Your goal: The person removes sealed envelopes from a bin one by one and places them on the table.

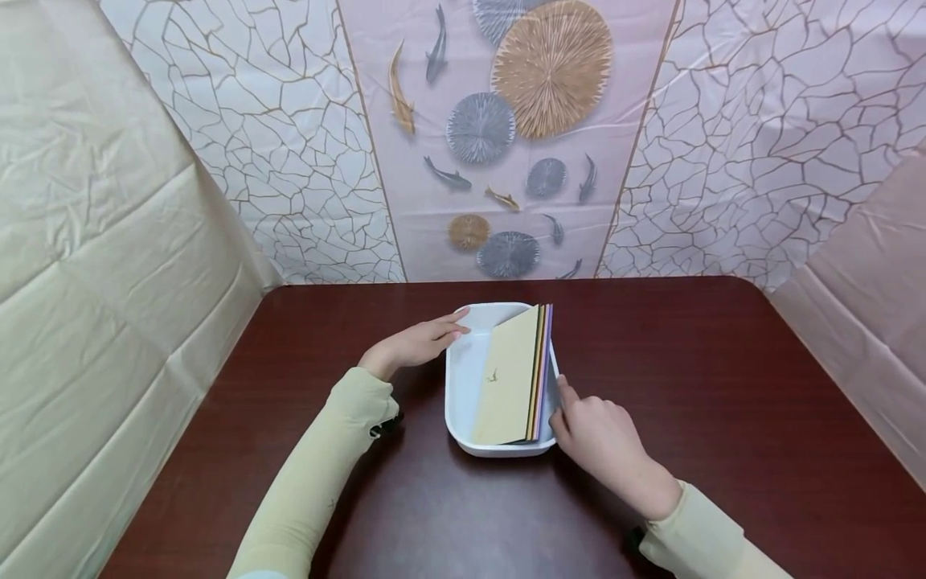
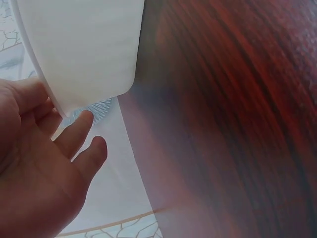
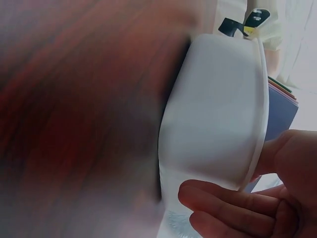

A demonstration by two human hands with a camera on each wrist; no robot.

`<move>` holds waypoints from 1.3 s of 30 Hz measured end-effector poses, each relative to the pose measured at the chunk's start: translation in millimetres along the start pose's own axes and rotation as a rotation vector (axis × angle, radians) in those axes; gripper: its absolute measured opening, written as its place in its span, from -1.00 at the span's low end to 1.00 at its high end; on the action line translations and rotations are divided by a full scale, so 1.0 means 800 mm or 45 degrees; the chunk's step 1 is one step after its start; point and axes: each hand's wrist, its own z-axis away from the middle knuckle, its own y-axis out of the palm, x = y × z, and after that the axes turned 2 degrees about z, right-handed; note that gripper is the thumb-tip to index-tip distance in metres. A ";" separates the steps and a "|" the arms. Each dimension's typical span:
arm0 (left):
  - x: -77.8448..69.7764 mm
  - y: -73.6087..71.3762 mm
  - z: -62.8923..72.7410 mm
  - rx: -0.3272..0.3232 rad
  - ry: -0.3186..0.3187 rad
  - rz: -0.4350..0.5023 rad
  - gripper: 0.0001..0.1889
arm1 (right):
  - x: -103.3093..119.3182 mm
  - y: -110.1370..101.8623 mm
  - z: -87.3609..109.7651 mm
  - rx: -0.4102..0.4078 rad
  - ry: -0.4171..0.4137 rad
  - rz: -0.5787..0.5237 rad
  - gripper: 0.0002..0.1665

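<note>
A white rectangular tray (image 1: 463, 402) with rounded corners stands at the middle of the table. My left hand (image 1: 419, 341) holds its rim near the far left corner; in the left wrist view two fingertips (image 2: 81, 121) stick out past the tray's corner. On the near right side, my right hand (image 1: 600, 438) grips the rim, thumb on the inner side and fingers under the outer wall. Inside, a stack of thin flat card-like sheets (image 1: 510, 378) leans on its long edge against the right wall. Its front is cream with a small mark; dark, yellow, pink and purple edges show behind.
The dark red-brown wooden table (image 1: 723, 386) extends around the tray on all sides. Behind its far edge hangs a patterned cloth (image 1: 506, 201); beige cloth (image 1: 108, 265) drapes along the left side, with similar cloth at the right.
</note>
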 end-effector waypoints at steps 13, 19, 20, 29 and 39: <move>0.004 0.006 -0.001 -0.020 0.104 -0.003 -0.56 | 0.012 0.000 0.007 -0.021 0.015 0.011 -0.48; 0.002 0.009 -0.002 -0.002 0.077 0.028 -0.55 | 0.011 0.001 0.008 0.006 0.040 0.003 -0.47; 0.002 0.009 -0.001 0.003 0.069 0.036 -0.54 | 0.012 0.001 0.008 0.005 0.041 0.004 -0.47; 0.014 0.003 0.018 0.020 0.034 0.010 -0.54 | 0.035 0.007 0.001 -0.039 -0.026 0.031 -0.47; 0.035 -0.011 0.067 -0.008 -0.017 0.059 -0.54 | 0.069 0.025 -0.008 -0.056 -0.135 0.039 -0.47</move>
